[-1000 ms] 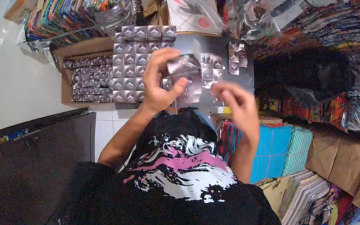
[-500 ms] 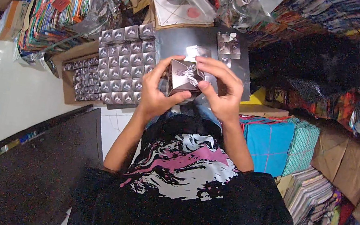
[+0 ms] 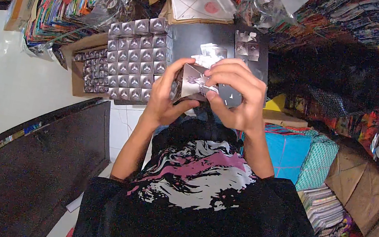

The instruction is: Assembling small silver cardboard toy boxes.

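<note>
Above the near edge of the dark tabletop point(image 3: 188, 39), I hold a small brown-and-white printed cardboard box point(image 3: 192, 83). My left hand point(image 3: 166, 96) is wrapped round its left side, fingers along the far edge and thumb at the near edge. The fingertips and thumb of my right hand point(image 3: 240, 94) close on the box's right edge, where a flap or fold seems to be; the exact grip is partly hidden. Pale folded card pieces point(image 3: 209, 54) lie just beyond the box. Rows of similar small boxes point(image 3: 132, 55) stand to the left.
An open carton point(image 3: 77, 76) with more small boxes stands at the far left of the table. Flat brown card pieces point(image 3: 247, 46) lie at the right. Bundled packets point(image 3: 66, 4) rise at the back left. Blue wrapped stacks point(image 3: 283, 153) sit at my right.
My right hand has shifted slightly right, its fingers curling in at the box's right edge. The box's top face appears turned and narrower. The whole view has shifted a little.
</note>
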`<state>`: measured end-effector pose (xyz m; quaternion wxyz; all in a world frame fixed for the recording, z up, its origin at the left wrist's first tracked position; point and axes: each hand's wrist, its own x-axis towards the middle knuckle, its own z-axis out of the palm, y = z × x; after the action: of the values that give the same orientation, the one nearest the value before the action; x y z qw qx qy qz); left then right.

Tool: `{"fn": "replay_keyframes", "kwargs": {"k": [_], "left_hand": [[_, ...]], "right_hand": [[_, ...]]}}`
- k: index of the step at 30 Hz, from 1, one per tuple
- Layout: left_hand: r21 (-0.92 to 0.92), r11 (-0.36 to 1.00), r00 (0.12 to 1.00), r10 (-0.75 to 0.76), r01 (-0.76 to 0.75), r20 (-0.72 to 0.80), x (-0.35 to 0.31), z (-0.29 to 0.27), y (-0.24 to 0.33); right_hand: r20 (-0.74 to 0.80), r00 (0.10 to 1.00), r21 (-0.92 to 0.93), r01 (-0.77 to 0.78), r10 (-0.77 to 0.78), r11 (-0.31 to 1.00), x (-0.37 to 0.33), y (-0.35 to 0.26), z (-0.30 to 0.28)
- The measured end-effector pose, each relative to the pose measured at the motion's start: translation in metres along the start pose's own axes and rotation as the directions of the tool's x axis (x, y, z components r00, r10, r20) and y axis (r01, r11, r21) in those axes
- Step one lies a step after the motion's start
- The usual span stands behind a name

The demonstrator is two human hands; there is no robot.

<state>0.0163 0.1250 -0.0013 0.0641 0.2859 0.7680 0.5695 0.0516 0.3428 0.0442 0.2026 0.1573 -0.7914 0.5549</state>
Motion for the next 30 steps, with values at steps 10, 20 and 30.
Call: {"fn": "replay_keyframes", "kwargs": {"k": [10, 20, 30], "left_hand": [[-0.005, 1.000, 1.000, -0.023, 0.023, 0.012, -0.002, 0.001, 0.012], [0.027, 0.999, 0.997, -0.046, 0.045, 0.061, -0.008, -0.022, 0.002], [0.158, 0.985, 0.994, 0.047, -0.063, 0.102, -0.025, -0.070, -0.006]], "right_hand": [[0.057, 0.995, -0.021, -0.078, 0.079, 0.997, -0.002, -0.003, -0.008], [0.044, 0.981, 0.086, -0.194, 0.191, 0.977, -0.014, 0.000, 0.016], [0.081, 0.949, -0.014, -0.305, 0.305, 0.952, -0.005, -0.028, 0.060]]}}
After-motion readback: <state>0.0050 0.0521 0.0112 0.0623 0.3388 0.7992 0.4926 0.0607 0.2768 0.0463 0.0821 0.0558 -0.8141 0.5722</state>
